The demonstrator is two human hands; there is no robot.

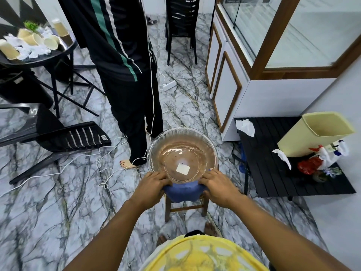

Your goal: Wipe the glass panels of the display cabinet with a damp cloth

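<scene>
1. Both my left hand (154, 182) and right hand (216, 184) grip the blue cloth (182, 192) at the near rim of the bowl (182, 153).
2. I'd wring it merely damp, without tipping the bowl.
3. The cabinet (273, 36) stands well apart, ahead right.

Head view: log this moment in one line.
hands: left hand and right hand hold blue cloth | glass bowl: on stool | cabinet: untouched

No text can be read. A white sticker (182, 169) sits on the bottom of the glass bowl (154, 150), and a small label (104, 137) on the black chair (78, 133); both are too small to read
</scene>
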